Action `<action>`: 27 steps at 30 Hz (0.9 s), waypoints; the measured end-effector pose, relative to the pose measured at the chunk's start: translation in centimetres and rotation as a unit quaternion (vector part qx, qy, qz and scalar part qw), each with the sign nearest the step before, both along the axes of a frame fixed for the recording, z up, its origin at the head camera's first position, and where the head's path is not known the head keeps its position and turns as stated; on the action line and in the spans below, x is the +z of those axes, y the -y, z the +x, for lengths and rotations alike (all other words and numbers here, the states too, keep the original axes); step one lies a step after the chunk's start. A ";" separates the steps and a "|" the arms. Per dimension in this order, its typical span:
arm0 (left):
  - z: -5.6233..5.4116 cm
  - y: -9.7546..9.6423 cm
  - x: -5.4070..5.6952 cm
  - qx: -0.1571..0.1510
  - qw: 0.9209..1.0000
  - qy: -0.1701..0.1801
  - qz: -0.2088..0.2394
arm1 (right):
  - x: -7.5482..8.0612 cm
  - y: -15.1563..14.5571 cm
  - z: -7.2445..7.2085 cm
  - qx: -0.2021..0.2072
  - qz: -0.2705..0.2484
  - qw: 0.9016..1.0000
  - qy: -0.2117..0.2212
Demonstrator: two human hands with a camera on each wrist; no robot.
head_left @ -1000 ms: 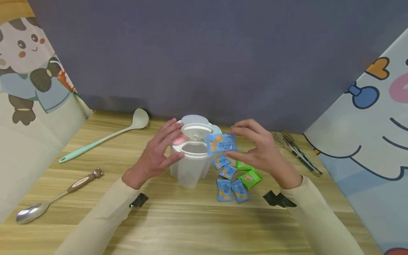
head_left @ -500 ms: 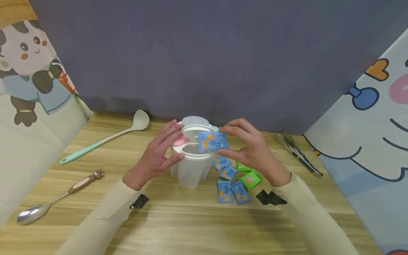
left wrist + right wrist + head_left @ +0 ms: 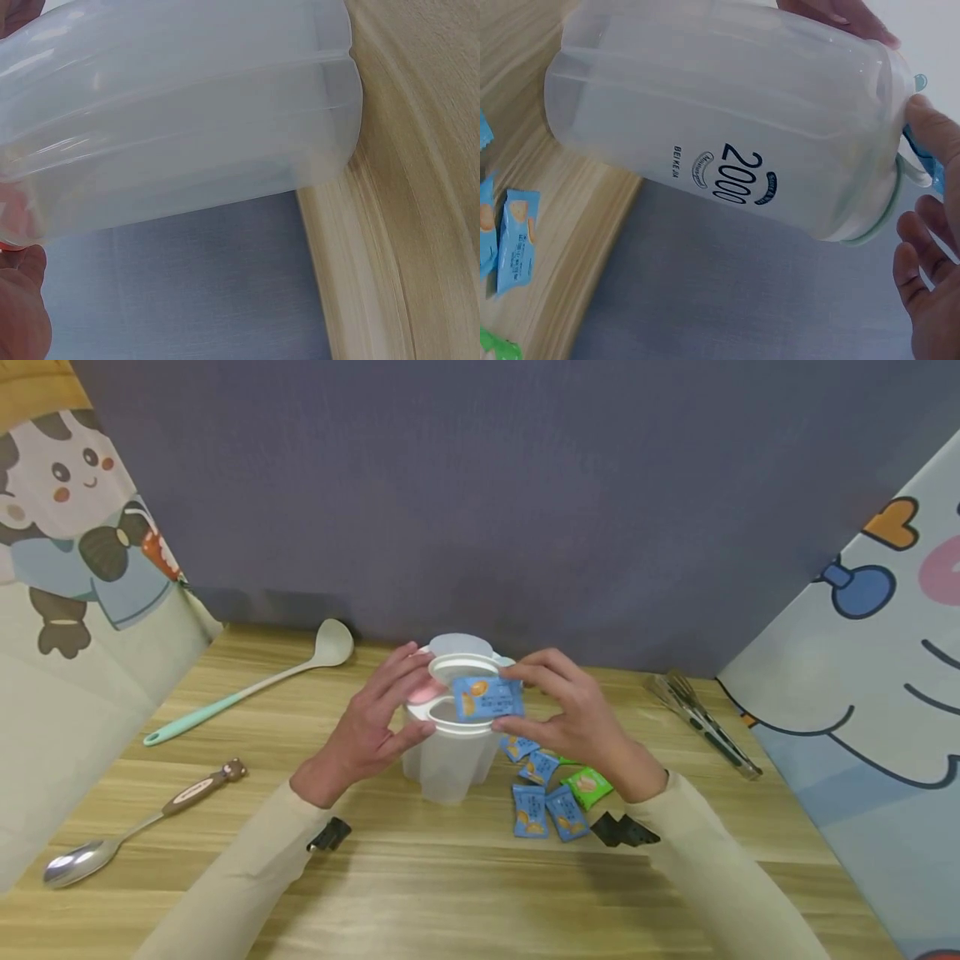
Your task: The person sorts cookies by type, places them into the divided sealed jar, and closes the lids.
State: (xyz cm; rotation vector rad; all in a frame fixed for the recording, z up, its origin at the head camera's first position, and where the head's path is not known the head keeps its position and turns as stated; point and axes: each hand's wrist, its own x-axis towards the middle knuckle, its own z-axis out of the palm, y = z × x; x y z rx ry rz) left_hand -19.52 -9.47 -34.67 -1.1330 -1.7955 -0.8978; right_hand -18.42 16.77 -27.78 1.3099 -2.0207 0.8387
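A translucent plastic storage container (image 3: 450, 768) with a compartmented lid stands upright on the table. One white flap (image 3: 463, 662) of the lid is raised over an opening. My left hand (image 3: 367, 731) holds the container at its rim, thumb in front and fingers along the left side. Between thumb and fingers, my right hand (image 3: 570, 718) pinches a blue snack packet (image 3: 489, 697) above that opening. In the right wrist view the lid mostly hides this packet. Beside the container lie several blue snack packets (image 3: 530, 812) and green ones (image 3: 588, 787), partly covered by the right hand.
A ladle (image 3: 330, 645) with a mint handle and a metal spoon (image 3: 82, 862) with a brown handle lie on the left of the wooden table (image 3: 420, 902). Tongs (image 3: 697, 722) and a whisk (image 3: 682, 687) lie at the right. A grey panel (image 3: 487, 510) rises behind.
My right hand has moved left with the blue snack packet, from the container's right edge to over the opening. The left hand has stayed at the rim.
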 end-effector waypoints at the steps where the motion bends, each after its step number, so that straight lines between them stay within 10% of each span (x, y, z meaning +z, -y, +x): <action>1: 0.0 0.0 0.0 0.000 1.000 0.001 0.000 | -0.1 0.0 0.0 -0.001 0.001 1.000 0.003; 27: 0.0 0.0 -0.1 -0.001 1.000 0.002 0.004 | -1.2 0.4 -0.4 0.031 -0.018 0.999 0.020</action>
